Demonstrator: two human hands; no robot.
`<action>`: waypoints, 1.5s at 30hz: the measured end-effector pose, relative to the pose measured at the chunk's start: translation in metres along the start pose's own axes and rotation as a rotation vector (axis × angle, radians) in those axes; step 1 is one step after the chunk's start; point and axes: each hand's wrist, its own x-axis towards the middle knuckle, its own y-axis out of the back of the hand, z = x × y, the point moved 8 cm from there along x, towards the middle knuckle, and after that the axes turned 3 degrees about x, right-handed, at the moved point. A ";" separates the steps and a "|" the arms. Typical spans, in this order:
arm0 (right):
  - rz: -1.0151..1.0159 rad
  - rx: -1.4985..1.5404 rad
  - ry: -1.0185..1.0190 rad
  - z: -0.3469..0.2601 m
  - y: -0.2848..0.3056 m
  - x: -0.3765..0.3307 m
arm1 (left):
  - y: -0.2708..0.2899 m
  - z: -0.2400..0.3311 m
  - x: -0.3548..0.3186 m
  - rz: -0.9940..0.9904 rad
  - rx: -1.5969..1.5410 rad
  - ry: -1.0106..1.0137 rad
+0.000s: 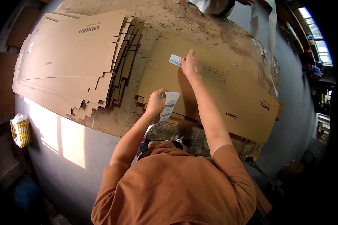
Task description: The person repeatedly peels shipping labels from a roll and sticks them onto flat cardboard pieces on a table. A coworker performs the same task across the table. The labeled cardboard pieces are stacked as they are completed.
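A flattened brown cardboard box (229, 93) lies on a worn wooden table (184, 22) in front of me. My right hand (190, 64) presses a small white barcode label (174, 60) onto the cardboard's far left part. My left hand (156, 102) grips a white strip of label backing paper (168, 108) near the box's front left corner; the strip hangs down over the table edge.
A tall stack of flattened cardboard boxes (67, 56) covers the table's left side. A yellow mesh basket (21, 132) sits on the floor at the left. Another person's light sleeve (214, 5) shows at the table's far edge. Shelving and windows (315, 41) stand at the right.
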 end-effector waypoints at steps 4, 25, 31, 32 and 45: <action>0.037 0.004 0.023 0.024 0.013 0.000 | -0.003 -0.004 0.002 -0.035 -0.171 -0.012; -0.415 1.252 0.265 -0.022 0.043 -0.218 | 0.064 0.089 -0.113 0.506 0.193 -0.537; -0.388 1.208 0.286 -0.011 0.049 -0.228 | 0.042 0.096 -0.117 0.083 0.046 -0.546; -0.377 1.200 0.284 -0.010 0.051 -0.229 | 0.033 0.085 -0.113 -0.015 -0.012 -0.447; 0.019 0.878 0.338 0.015 0.073 -0.228 | 0.020 0.067 -0.085 0.138 0.224 -0.364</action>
